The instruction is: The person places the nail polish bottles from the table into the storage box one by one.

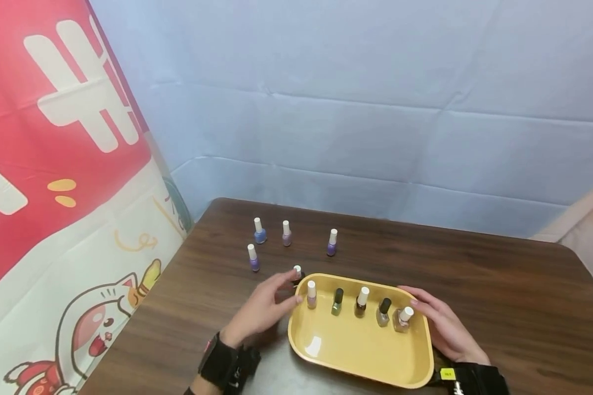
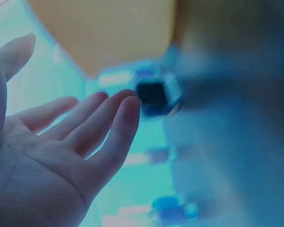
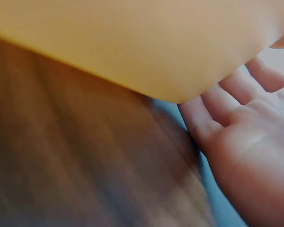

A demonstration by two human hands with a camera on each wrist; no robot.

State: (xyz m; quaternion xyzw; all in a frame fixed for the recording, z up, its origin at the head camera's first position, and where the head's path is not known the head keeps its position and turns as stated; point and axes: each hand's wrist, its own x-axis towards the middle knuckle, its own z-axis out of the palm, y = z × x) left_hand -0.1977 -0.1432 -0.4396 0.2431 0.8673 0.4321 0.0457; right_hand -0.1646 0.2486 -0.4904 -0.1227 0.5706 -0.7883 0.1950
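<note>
My left hand [image 1: 264, 304] loosely spread at left end of yellow tray [image 1: 361, 351], thumb by rim; fingertips at white-capped bottle [image 1: 297, 270] just outside tray's far left corner, can't tell if touching. My right hand [image 1: 447, 326] grips tray's right end, thumb at rim, fingers outside. Tray in front of me, over table [image 1: 514, 285]. Inside, row of five nail polishes [image 1: 361, 303] toward far side. Beyond left hand, on table: blue bottle [image 1: 260, 236], three purple bottles [image 1: 331, 249].
</note>
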